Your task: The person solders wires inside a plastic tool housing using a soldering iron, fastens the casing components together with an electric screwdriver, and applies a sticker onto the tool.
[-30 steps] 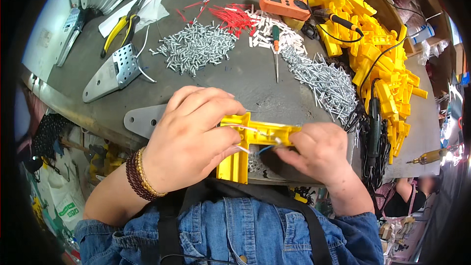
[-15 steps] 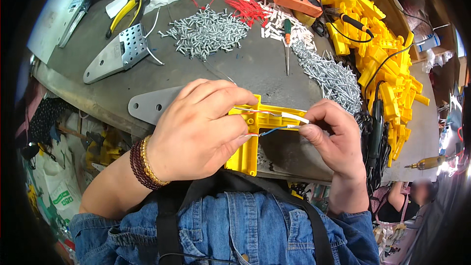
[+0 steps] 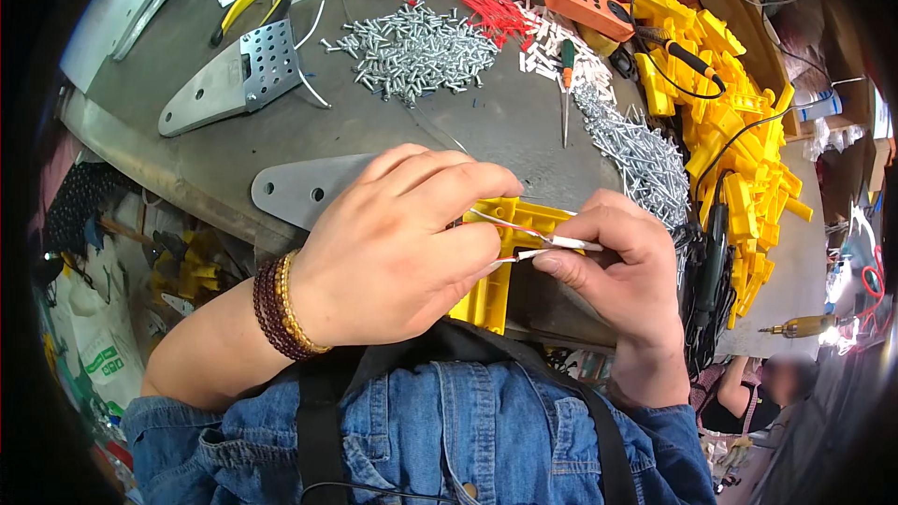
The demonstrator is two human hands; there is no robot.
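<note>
Plastic casing (image 3: 493,304), yellow, ribbed — left hand (image 3: 402,245) curled closed on it; right hand (image 3: 625,264) pinching slim white sleeves (image 3: 565,242).

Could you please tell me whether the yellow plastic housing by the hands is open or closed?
The yellow housing is open on top: its inner walls show between the left hand and the right hand.

Left hand (image 3: 402,248) is gripping a yellow plastic housing (image 3: 490,304), right hand (image 3: 625,266) is pinching some white-sleeved wires (image 3: 567,242). Screw pile (image 3: 412,51) sits beyond the left hand, and there's a big heap of yellow parts (image 3: 739,159) past the right.
</note>
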